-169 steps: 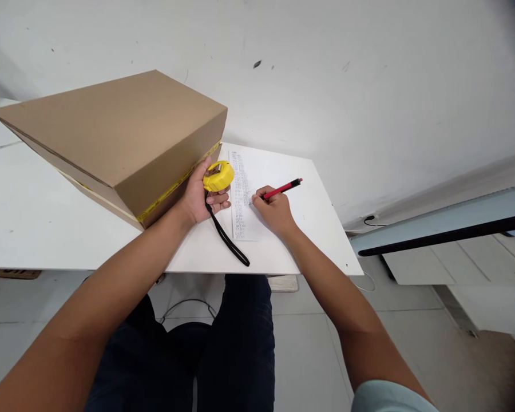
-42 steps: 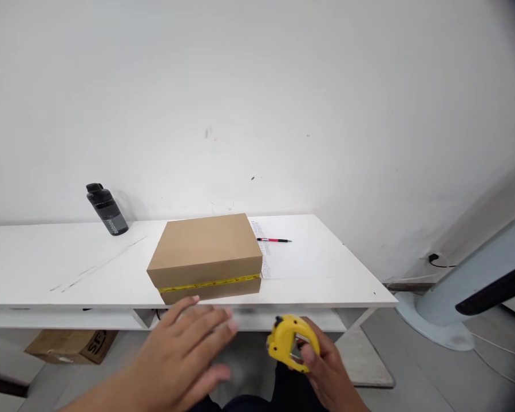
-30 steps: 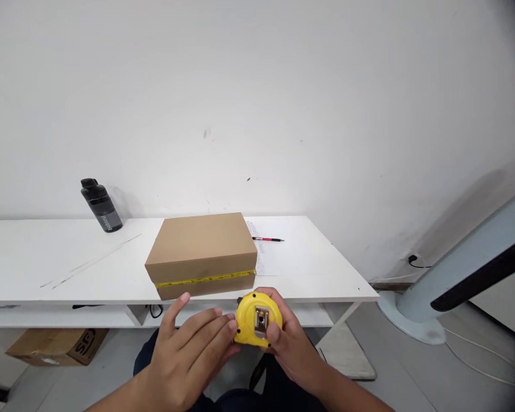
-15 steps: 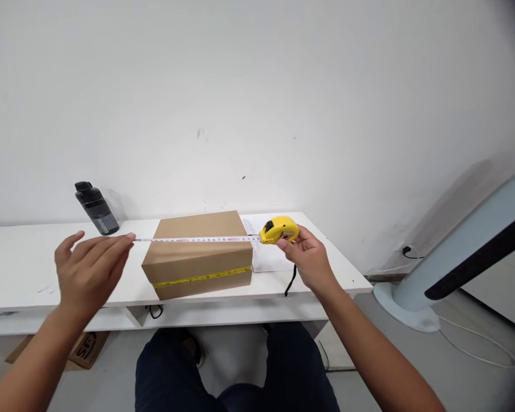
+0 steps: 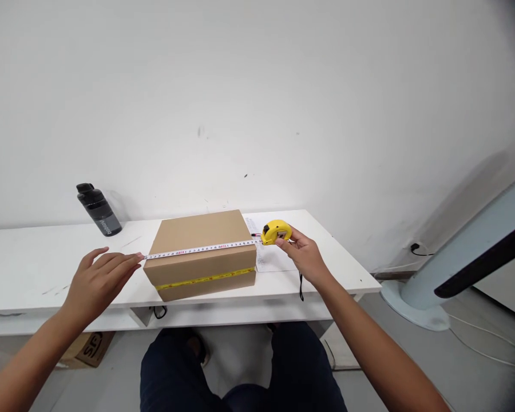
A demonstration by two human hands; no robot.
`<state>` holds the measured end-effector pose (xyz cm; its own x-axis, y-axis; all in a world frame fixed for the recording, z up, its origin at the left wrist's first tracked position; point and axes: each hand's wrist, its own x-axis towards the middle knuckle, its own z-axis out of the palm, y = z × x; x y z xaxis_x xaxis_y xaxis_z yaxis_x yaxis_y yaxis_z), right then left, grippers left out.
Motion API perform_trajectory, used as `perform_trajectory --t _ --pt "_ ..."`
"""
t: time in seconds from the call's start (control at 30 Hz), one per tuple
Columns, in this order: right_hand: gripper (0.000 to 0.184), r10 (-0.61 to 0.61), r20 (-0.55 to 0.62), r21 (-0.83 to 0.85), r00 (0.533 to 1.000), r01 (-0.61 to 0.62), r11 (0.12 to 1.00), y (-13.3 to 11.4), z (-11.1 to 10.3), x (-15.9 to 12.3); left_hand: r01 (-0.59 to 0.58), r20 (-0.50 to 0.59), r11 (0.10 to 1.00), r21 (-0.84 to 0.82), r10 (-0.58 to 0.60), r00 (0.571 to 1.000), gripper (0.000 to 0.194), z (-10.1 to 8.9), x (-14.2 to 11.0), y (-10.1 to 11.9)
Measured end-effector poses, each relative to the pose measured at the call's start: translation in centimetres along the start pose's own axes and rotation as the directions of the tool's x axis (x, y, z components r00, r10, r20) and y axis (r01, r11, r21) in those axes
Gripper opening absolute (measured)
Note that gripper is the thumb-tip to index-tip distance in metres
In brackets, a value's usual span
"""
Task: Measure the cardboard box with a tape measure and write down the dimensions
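A brown cardboard box [image 5: 199, 234] with a yellow band round its side stands on the white table [image 5: 34, 269]. My right hand [image 5: 305, 257] grips a yellow tape measure [image 5: 275, 232] at the box's right end. The white tape blade [image 5: 197, 250] runs leftward along the box's top front edge. My left hand [image 5: 100, 280] pinches the blade's tip at the box's left corner, its other fingers stretched out. A black strap hangs below my right hand.
A dark water bottle [image 5: 98, 209] stands at the back left by the wall. A sheet of paper [image 5: 268, 257] and a red pen [image 5: 256, 234] lie right of the box. Another cardboard box [image 5: 88, 349] sits on the floor under the table. A pale blue stand [image 5: 463, 240] rises at the right.
My hands drew the tape out from the case, then lowered it from above the box onto its top front edge. The left hand came in toward the box's left corner.
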<state>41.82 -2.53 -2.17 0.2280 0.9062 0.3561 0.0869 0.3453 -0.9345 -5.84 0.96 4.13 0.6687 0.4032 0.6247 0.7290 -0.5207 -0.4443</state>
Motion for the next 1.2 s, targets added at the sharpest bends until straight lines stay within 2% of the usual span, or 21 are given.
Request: perform_trajectory --t 0.27,0.5,1.03,1.2 --pt "0.055 -0.012 0.065 -0.095 0.998 0.018 0.995 -0.5 1.0 -0.1 -0.007 0.093 0.992 -0.128 0.019 0.995 0.036 -0.2 0.5 1.0" --pt "0.057 -0.007 0.061 -0.062 0.998 0.010 0.998 -0.3 1.1 0.0 -0.068 -0.024 0.996 -0.054 0.067 0.997 0.044 0.5 0.3 1.9" --pt "0.058 0.005 0.059 -0.030 0.998 -0.003 1.000 -0.3 1.1 -0.2 -0.009 -0.029 0.997 -0.077 0.006 1.000 0.032 0.3 0.5 2.2" --pt "0.054 -0.006 0.067 -0.020 0.998 0.007 1.000 -0.2 1.2 0.0 -0.003 -0.041 0.996 -0.088 -0.001 0.999 0.017 -0.2 1.0 2.5"
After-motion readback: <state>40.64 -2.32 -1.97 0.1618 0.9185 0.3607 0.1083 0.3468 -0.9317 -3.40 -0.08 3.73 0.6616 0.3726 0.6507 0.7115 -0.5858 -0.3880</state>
